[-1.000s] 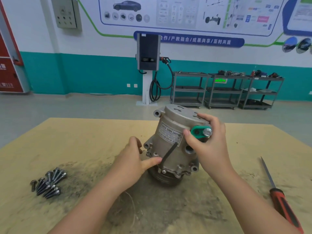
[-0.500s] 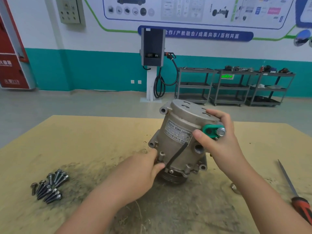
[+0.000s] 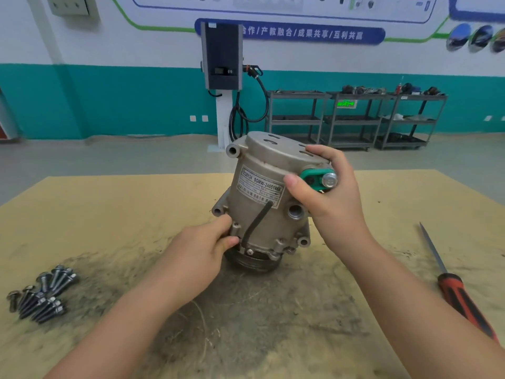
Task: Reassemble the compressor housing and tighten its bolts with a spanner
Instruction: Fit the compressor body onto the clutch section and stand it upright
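The grey metal compressor (image 3: pixel 262 192) stands pulley-down on the tan table (image 3: pixel 109 203), tilted slightly to the left. It carries a white label, a black wire and a green fitting (image 3: pixel 314 177) at its upper right. My right hand (image 3: pixel 330 192) grips its upper right side around that green fitting. My left hand (image 3: pixel 202 253) pinches the lower left flange, fingers at a bolt hole; whether a bolt is between them is hidden. Several dark bolts (image 3: pixel 41 294) lie in a heap at the table's left edge.
A red-handled screwdriver (image 3: pixel 453 285) lies on the table at the right. A dark greasy stain spreads under and in front of the compressor. Beyond the table are a charging post (image 3: pixel 222 77) and grey shelving racks (image 3: pixel 355 119) against a teal wall.
My left hand has moved up to the lower left flange and closed its fingers there. The compressor sits more upright and nearer in view. My right hand keeps its hold.
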